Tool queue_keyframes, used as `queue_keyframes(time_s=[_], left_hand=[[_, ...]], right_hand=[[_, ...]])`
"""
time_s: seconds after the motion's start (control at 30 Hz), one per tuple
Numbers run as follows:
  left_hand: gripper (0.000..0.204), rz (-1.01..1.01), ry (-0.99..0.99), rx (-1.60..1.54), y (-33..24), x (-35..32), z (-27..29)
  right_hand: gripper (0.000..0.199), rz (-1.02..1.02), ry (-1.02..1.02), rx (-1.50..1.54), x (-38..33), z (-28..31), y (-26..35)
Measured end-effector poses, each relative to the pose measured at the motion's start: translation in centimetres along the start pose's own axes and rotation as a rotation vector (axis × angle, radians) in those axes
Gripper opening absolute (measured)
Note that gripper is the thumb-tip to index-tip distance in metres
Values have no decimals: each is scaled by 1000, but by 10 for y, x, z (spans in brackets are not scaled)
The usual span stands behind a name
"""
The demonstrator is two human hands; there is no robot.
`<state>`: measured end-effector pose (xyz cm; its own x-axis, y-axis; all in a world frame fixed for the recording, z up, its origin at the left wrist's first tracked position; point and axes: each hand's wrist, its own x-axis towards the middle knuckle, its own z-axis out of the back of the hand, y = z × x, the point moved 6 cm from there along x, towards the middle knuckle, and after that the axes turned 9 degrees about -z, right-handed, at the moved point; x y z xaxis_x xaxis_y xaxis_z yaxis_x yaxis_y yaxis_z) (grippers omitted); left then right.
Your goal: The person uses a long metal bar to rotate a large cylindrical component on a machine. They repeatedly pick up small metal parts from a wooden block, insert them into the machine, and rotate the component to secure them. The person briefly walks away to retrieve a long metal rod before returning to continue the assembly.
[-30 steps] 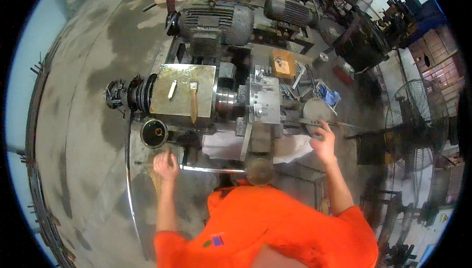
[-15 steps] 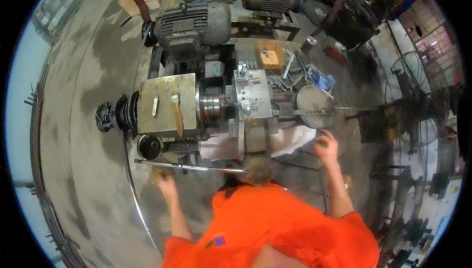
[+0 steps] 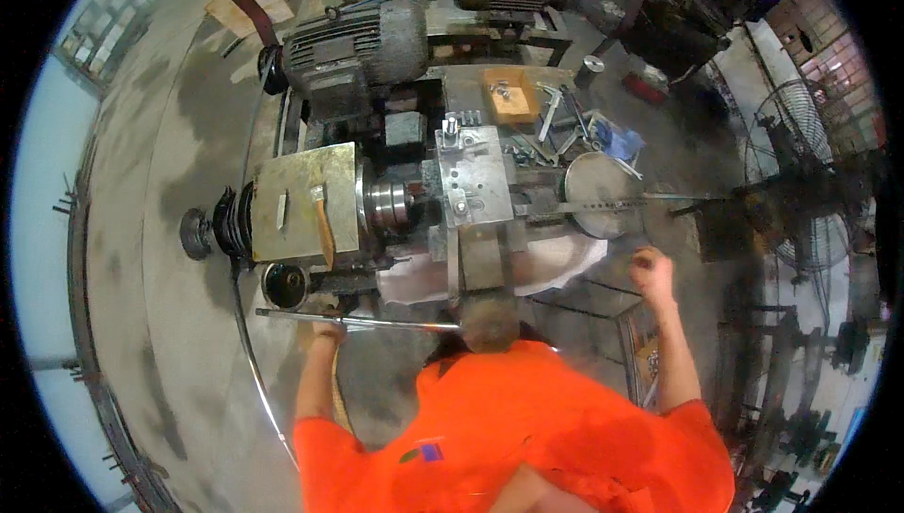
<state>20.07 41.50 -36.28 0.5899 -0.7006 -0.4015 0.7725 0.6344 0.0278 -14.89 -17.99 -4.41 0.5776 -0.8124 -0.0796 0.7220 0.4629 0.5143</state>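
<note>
My left hand (image 3: 327,321) is low at the front of the lathe-like machine, beside a shiny metal lever bar (image 3: 395,324). The bar crosses over part of it, and its fingers are largely hidden. Out past the machine's right front, my right hand (image 3: 652,273) hangs in the air, fingers curled; anything inside them is too small to make out. Between the hands lies the machine: a flat metal headstock cover (image 3: 299,231), a round chuck or spindle end (image 3: 388,204) and a tool-post plate (image 3: 478,179). Under the plate, white sheets (image 3: 565,262) hang over the front.
A wooden-handled brush (image 3: 325,231) and a small pale bar (image 3: 282,212) lie on the cover. A black pot (image 3: 285,285) sits at front left. Behind are a large motor (image 3: 363,47), a wooden box (image 3: 508,97) and loose wrenches (image 3: 556,122). A fan (image 3: 786,127) stands at right.
My left hand has come up and slightly right to the lever bar. My right hand has moved right, away from the white sheets. The whole view has shifted a little.
</note>
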Motion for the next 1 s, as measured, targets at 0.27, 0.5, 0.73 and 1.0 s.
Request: queue_keyframes(time_s=[0.27, 0.5, 0.73, 1.0], left_hand=[[33, 655, -294, -545, 8, -99, 95], [38, 843, -863, -1490, -25, -117, 167], [20, 1080, -949, -1715, -35, -60, 148], [18, 1129, -1422, -1747, -28, -46, 139]], right_hand=[[78, -15, -91, -540, 147, 25, -138], [62, -258, 21, -812, 215, 19, -200], [44, -278, -1, -723, 149, 26, -199], [32, -478, 6, -591, 13, 38, -248]])
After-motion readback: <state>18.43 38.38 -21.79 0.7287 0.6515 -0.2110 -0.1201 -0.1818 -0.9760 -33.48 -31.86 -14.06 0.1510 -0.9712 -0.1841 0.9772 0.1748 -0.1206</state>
